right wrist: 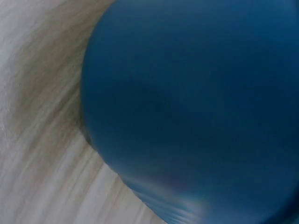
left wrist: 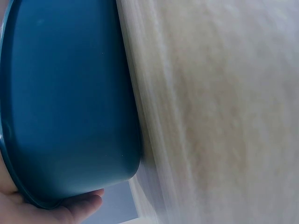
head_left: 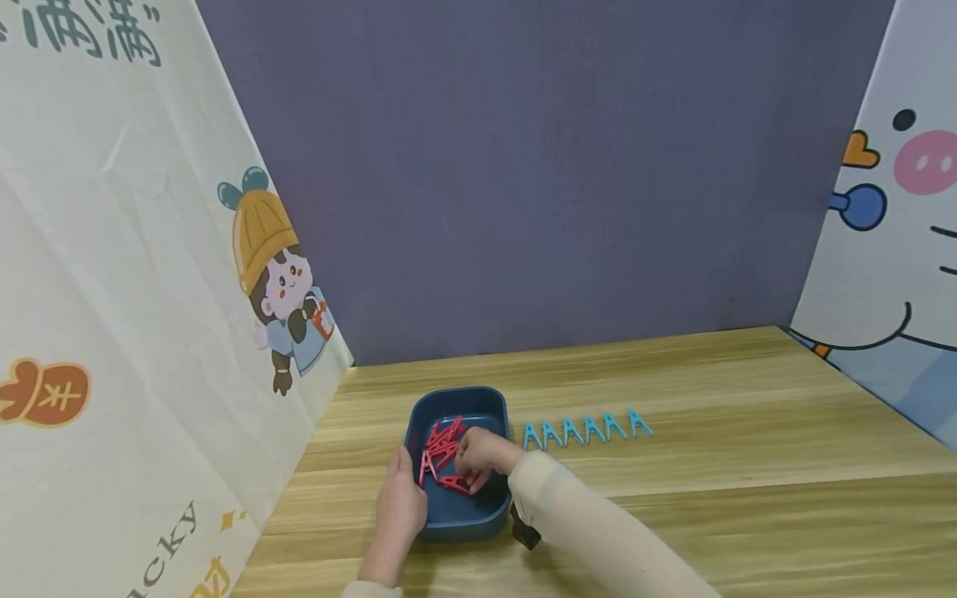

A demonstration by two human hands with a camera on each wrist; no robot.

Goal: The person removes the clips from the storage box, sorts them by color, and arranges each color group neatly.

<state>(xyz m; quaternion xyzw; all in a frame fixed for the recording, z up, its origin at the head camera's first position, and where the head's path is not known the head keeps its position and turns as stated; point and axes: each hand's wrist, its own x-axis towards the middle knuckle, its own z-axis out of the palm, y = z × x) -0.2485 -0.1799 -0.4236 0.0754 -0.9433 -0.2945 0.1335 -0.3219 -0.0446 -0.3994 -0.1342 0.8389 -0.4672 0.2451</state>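
A dark blue plastic box (head_left: 467, 531) with rounded corners stands on the wooden table. My left hand (head_left: 401, 498) grips its left wall, and in the left wrist view fingers (left wrist: 84, 205) wrap the box's edge. Inside lie several red clothespins (head_left: 441, 448) in a loose heap. My right hand (head_left: 486, 457) reaches in over the right wall and pinches the end of a single red clothespin (head_left: 453, 484) near the front of the heap. In the right wrist view the box wall (right wrist: 187, 102) fills most of the picture, and the right fingers are hidden.
To the right of the box, several light blue clothespins (head_left: 571, 430) lie in a row on the table (head_left: 710, 465). A purple-grey panel (head_left: 538, 183) rises behind the table. Printed cloths flank it on the left (head_left: 149, 274) and right.
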